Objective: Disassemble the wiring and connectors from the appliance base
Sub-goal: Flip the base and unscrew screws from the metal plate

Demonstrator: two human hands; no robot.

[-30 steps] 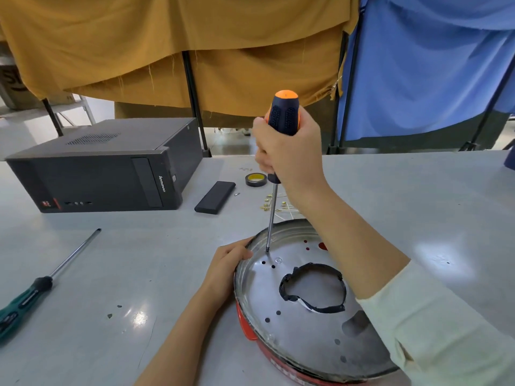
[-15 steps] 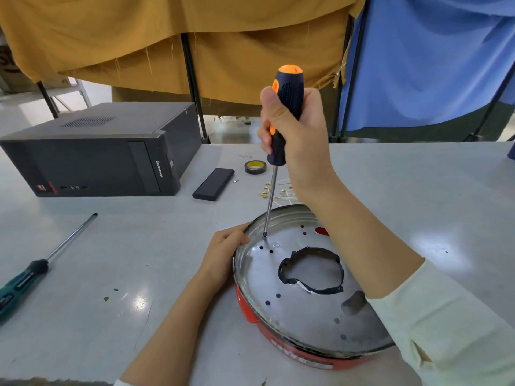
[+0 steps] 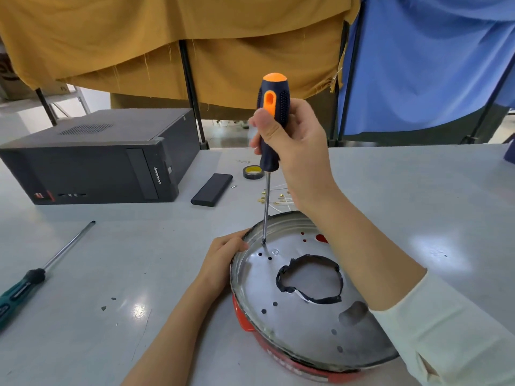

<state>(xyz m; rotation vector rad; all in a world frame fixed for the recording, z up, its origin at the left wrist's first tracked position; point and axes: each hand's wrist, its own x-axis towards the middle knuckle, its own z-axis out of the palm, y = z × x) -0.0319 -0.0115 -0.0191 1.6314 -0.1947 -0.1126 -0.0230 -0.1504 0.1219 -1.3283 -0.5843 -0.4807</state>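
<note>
The appliance base lies upside down on the table, a round metal plate with small holes over a red body. A ragged black-edged opening sits near its middle. My right hand grips an upright screwdriver with a black and orange handle. Its tip stands on the plate near the left rim. My left hand holds the base's left rim, fingers curled over the edge. Loose white wires with brass connectors lie on the table behind the base.
A black computer case stands at the back left. Beside it lie a flat black box and a roll of tape. A green-handled screwdriver lies at the left. Yellow and blue cloths hang behind the table.
My right hand has shifted its grip on the screwdriver handle, thumb now on the front, as the handle turns. The tip stays on the same spot. My left hand has not moved.
</note>
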